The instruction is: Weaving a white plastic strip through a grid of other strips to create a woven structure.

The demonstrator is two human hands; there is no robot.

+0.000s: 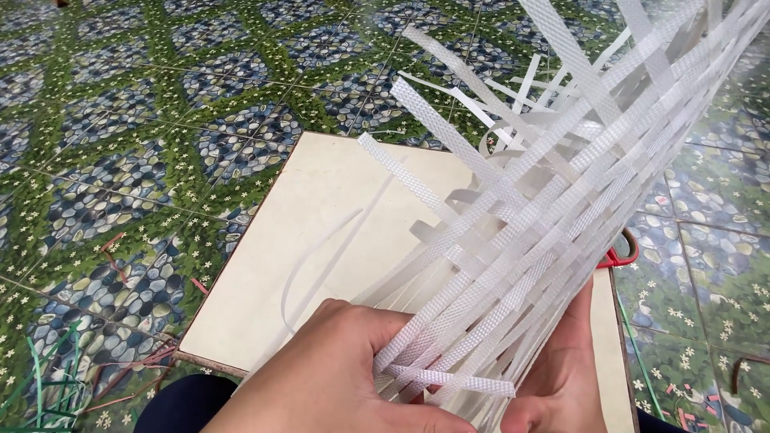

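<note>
White woven plastic straps (pixel 529 216) fan upward and to the right from the bottom of the view, held above a cream board (pixel 321 232) that lies on the patterned tile floor (pixel 136 136). At their gathered lower ends the left hand (pixel 337 377) closes around the bundle, and the right hand (pixel 561 369) grips it from the other side. A red handle (pixel 622 255) peeks out beside the board's right edge. Green strap scraps (pixel 48 393) lie at lower left.
</note>
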